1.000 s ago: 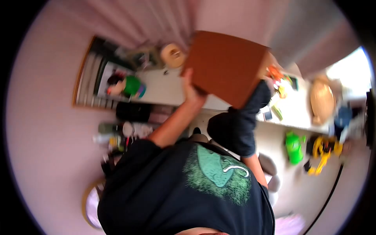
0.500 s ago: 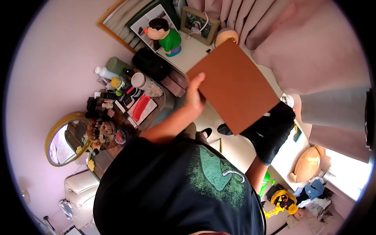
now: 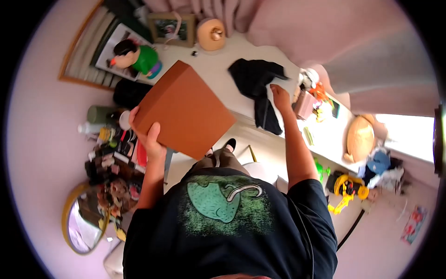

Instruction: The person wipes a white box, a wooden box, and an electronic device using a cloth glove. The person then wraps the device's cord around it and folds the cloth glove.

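The brown box (image 3: pixel 186 111) has come away from the right side and now sits low over the left, ahead of the shirt (image 3: pixel 158 232). The left hand (image 3: pixel 151 142) alone carries it, partly open around one edge, thumb on the near face and fingers behind. The right hand (image 3: pixel 281 98), covered by black cloth half a second ago, is now bare; its fingers are curled beside the black cloth (image 3: pixel 251 79), but whether they pinch it I cannot tell. The cloth lies on the white ledge (image 3: pixel 218 60), part of it hanging over the front.

Counted from near to far: one box, two hands, one round mirror (image 3: pixel 86 221) at lower left, one black cloth, one yellow toy (image 3: pixel 348 186) at right, one green-shirted figure (image 3: pixel 145 60), one photo frame (image 3: pixel 190 29) and, just beside that, one round beige object (image 3: pixel 208 41).
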`<state>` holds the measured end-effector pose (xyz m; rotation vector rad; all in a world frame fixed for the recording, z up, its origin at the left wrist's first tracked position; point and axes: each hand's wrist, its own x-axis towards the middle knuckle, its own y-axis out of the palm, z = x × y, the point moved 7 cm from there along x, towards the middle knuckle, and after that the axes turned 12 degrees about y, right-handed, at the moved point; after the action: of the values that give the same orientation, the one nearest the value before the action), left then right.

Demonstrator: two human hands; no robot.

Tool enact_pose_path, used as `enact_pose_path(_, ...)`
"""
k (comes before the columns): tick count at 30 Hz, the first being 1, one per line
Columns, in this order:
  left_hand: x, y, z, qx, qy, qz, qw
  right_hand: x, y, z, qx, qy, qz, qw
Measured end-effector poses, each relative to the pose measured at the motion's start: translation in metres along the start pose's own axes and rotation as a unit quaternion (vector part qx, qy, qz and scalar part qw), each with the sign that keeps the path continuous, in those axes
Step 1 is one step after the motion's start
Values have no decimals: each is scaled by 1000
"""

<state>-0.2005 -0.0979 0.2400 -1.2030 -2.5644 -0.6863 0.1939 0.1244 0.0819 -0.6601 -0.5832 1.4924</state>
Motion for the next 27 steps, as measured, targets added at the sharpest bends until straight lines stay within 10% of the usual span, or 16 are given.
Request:
enact_pose_path(2,-1,19,-5,1,-15,64,998,-38,-4,-30,72,67,-14,995)
enact_pose_path(4,0,40,-6,9,14,164,986,-102,-6,2,346,282,195,873)
enact_pose_path(8,-14,102,-12,65,116,402,906,-199,-23,50,546,298,391,679)
enact_pose_path(13,-77,211,-55,-126,310,653,679,-276,-74,56,779,238,329,479)
enact_pose_path(16,-123,239,-68,-198,400,698,561,-320,-92,27,805,380,124,439)
enact_pose_path(19,-154,260,-63,-265,450,705,480,-345,-114,5,804,329,139,475)
enact_pose_path(27,-206,333,43,-151,402,764,481,-339,-108,-92,781,412,-102,459)
